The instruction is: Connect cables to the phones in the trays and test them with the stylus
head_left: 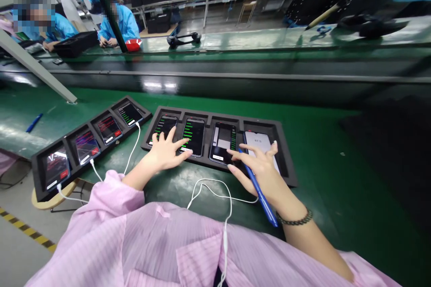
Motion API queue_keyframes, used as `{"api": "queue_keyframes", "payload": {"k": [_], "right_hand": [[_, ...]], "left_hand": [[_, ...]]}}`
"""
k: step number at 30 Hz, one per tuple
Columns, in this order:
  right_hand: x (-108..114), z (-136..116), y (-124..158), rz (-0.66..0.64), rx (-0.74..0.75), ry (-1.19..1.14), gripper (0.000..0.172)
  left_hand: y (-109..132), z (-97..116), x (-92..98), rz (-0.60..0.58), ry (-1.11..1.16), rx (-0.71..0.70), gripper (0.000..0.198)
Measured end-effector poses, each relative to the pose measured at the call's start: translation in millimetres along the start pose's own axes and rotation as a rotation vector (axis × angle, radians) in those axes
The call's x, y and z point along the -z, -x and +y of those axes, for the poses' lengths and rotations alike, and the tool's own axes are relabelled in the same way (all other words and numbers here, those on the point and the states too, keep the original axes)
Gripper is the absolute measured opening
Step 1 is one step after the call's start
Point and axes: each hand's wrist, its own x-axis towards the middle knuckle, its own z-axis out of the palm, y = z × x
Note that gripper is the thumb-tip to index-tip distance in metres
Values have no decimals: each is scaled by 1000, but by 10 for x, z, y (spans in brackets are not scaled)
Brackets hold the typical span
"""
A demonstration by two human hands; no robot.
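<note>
My left hand [164, 151] is spread over the first two phones in a black foam tray [148, 136], fingers at their lower edges. Those are a leftmost phone [167, 122] and a second phone [194, 132] with green lines on its dark screen. Tucked in my right hand [262, 168] is a blue pen [266, 208], which slants down towards me. That hand reaches across a white-screened phone [259, 139], partly hiding it. Its fingertips are by the lower right corner of a third phone [222, 141]; whether they touch it I cannot tell.
On the left, another foam tray [38, 184] holds several lit phones, some with white cables [133, 152] plugged in. A loose white cable [230, 202] runs below my hands. Another blue pen [34, 123] lies far left. Co-workers in blue sit beyond the bench divider [202, 83].
</note>
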Motion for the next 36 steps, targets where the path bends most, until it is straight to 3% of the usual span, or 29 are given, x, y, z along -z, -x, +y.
{"api": "queue_keyframes", "payload": {"k": [2, 6, 11, 16, 20, 26, 36], "right_hand": [[4, 10, -10, 13, -11, 12, 28], [9, 23, -39, -23, -56, 58, 33], [-41, 90, -97, -61, -105, 112, 39], [-80, 174, -111, -58, -125, 90, 40], [-20, 210, -78, 37, -95, 67, 36], [8, 249, -22, 29, -62, 66, 27], [-63, 53, -102, -112, -14, -32, 20]], "left_hand": [[-225, 29, 56, 4, -22, 26, 58], [-439, 90, 222, 241, -23, -46, 59], [-229, 52, 323, 363, 42, -131, 55], [55, -230, 289, 474, 85, -14, 55], [224, -463, 155, 564, 132, 69, 56], [278, -616, -52, 579, 226, 57, 56], [245, -678, -111, 573, 295, 42, 58]]}}
